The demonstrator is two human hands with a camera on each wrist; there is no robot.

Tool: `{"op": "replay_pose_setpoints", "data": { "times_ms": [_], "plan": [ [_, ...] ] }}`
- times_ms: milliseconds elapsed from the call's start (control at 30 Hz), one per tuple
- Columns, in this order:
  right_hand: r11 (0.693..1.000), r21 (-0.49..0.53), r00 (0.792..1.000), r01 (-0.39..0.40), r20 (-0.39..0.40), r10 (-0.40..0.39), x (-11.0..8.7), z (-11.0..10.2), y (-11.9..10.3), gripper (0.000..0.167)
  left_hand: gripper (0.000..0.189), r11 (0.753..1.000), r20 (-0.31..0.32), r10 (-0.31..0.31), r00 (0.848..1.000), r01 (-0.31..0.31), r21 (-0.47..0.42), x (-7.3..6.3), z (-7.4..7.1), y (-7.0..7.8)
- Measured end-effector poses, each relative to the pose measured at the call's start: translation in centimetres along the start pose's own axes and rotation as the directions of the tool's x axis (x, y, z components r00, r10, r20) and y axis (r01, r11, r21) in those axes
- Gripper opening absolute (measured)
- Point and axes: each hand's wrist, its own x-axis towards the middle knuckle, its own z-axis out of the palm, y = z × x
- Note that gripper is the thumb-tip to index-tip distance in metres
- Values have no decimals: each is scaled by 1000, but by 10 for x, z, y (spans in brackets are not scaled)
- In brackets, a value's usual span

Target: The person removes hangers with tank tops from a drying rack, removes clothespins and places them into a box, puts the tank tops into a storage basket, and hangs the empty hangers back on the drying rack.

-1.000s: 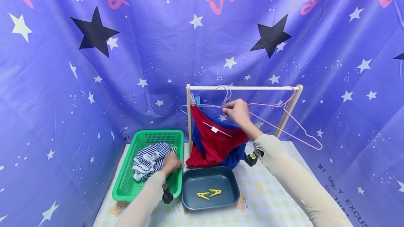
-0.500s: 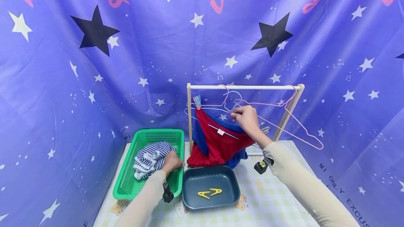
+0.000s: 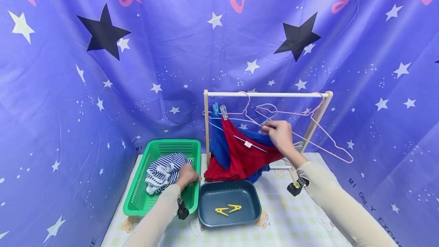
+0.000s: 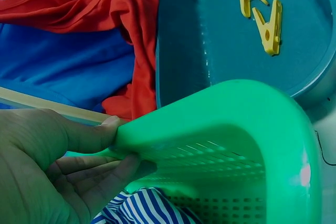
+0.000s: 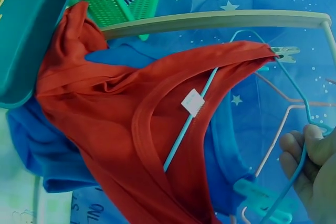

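Note:
My right hand [image 3: 282, 134] pinches a light-blue hanger [image 5: 300, 169] below its hook, which is off the rail. A red shirt [image 3: 236, 159] with a white label hangs slanted from that hanger, a pale clothespin [image 3: 223, 112] at its shoulder. Behind it a blue shirt [image 3: 219, 151] hangs, partly hidden, near a blue clothespin [image 3: 215, 109] and a pink hanger [image 3: 245, 104] hooked on the rail. My left hand [image 3: 187, 176] grips the right rim of a green basket [image 4: 210, 100], thumb outside and fingers inside. A navy-and-white striped garment [image 3: 165, 170] lies bunched in the basket.
The rack's white rail [image 3: 267, 95] runs between wooden posts. Another pink hanger [image 3: 329, 136] hangs bare at its right end. In front, two yellow clothespins [image 3: 234, 208] lie in a dark blue-grey tub [image 3: 202, 216]. A starry purple curtain [image 3: 181, 48] encloses the table.
My right hand has drawn the light-blue hanger and red shirt rightward and slightly down, its hook leaving the rail. More of the blue shirt shows at the left. The left hand stays put.

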Motion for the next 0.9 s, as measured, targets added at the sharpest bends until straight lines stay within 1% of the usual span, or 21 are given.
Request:
{"op": "replay_pose_setpoints", "data": {
  "times_ms": [133, 267, 367, 533, 633, 733, 900],
  "plan": [
    [1000, 15, 1000, 15, 15, -15, -5, -2, 6, 10, 26, 1000, 1, -8, 1000, 8, -4, 0, 0, 0],
    [999, 44, 999, 8, 32, -10, -9, -4, 6, 10, 26, 1000, -2, -6, 1000, 6, 2, 0, 1, -1],
    [999, 48, 1000, 12, 24, -13, -12, -7, 7, 9, 27, 1000, -8, -1, 1000, 1, 20, -1, 1, 0],
    [998, 42, 999, 42, 13, -43, -18, -11, 9, 8, 29, 999, -12, 2, 1000, -1, 43, -4, 0, 3],
    [997, 70, 999, 36, 28, -38, -20, -13, 8, 7, 28, 999, -10, -2, 1000, 3, 36, -3, -1, 2],
    [992, 126, 998, 20, 55, -27, -22, -14, 8, 8, 27, 1000, -6, -2, 1000, 2, 22, -1, 0, 1],
    [973, 231, 995, 13, 93, -36, -25, -9, 3, 11, 26, 1000, -1, 7, 1000, -7, 3, -1, -1, 1]
  ]
}}
